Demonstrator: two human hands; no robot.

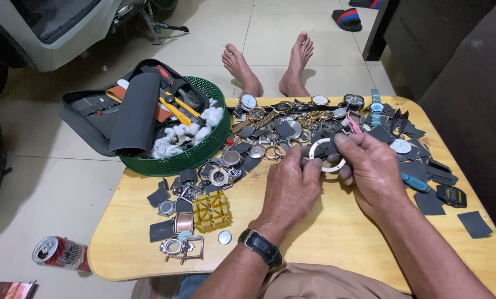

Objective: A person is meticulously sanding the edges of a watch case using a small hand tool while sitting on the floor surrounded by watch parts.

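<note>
Over the wooden surface (336, 232), strewn with watch parts, a white ring (324, 156) is pinched near its middle in both hands' grip, left hand (289, 188) and right hand (372, 169), and is best kept level, held by its edge.

Red and silver drink can (60, 253) lying on floor, left of table (336, 238)

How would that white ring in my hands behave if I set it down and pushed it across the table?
The white ring, pinched between the left hand and right hand, looks thin and rigid, so it probably keeps its shape. Being small and hollow, it is likely very light. Laid flat on the wooden table it should slide; on edge it could roll.
</note>
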